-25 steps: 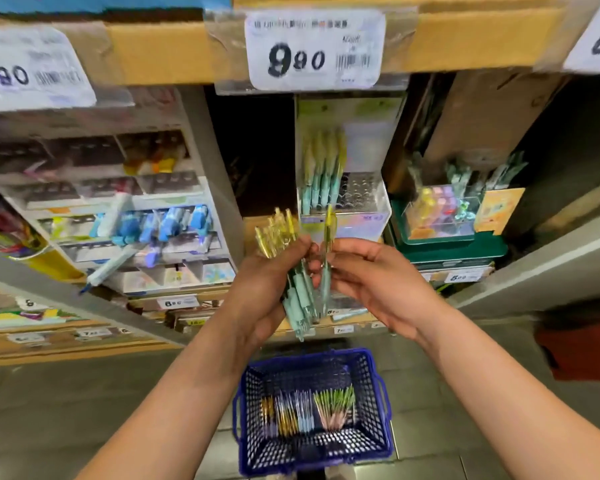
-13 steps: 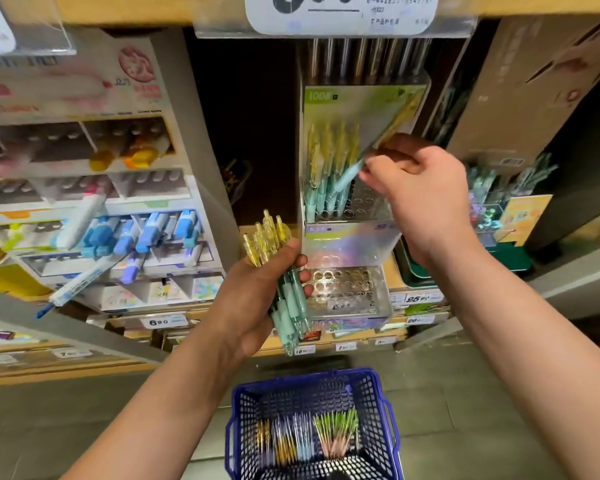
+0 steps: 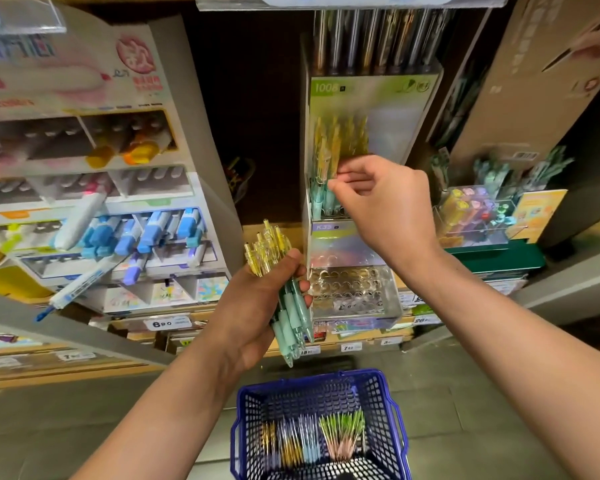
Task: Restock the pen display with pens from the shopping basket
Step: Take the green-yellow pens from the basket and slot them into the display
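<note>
The pen display (image 3: 373, 95) stands on the shelf at centre. Its upper tier holds a few yellow-and-teal pens (image 3: 340, 140); its lower tier (image 3: 347, 292) shows open holes. My right hand (image 3: 385, 206) is up at the upper tier, thumb and forefinger pinched on a pen standing among those on the left side. My left hand (image 3: 253, 306) grips a bundle of the same yellow-and-teal pens (image 3: 291, 323), held just left of the lower tier. Below on the floor, the blue shopping basket (image 3: 390, 410) contains several more pens (image 3: 312, 441) in gold, blue and green-pink groups.
A white marker display (image 3: 118, 237) with blue and orange markers fills the shelf to the left. A cardboard box (image 3: 520, 81) and a green tray with a clear box (image 3: 492, 258) stand to the right. Price tags (image 3: 163, 323) line the shelf edge.
My right hand took one pen from the bundle, carried it up to the display's upper tier, and has lowered it among the pens there. The left hand has stayed put with the bundle.
</note>
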{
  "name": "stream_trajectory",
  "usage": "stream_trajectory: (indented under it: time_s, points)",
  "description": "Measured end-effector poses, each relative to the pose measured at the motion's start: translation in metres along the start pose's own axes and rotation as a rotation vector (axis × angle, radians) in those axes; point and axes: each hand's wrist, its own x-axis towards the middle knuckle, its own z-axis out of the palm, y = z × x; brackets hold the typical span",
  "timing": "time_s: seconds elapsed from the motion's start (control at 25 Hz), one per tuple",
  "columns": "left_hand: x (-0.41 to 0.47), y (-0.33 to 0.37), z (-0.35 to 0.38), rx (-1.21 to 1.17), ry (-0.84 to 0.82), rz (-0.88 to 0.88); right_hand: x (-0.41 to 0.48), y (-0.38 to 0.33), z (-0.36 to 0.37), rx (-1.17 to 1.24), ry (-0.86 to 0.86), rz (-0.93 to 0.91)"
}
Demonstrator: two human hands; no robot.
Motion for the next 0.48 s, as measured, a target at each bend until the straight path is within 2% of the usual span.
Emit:
stream_trajectory:
  time_s: [0.24, 0.48]
  points:
    - [0.0026, 0.0026, 0.0016, -0.008, -0.012, -0.026, -0.0045, 0.0055, 0.0045, -0.18, -0.033, -0.022]
    - [0.002, 0.0047, 0.004, -0.031, -0.065, -0.052, -0.0052, 0.006, 0.0043, -0.201, -0.069, -0.007]
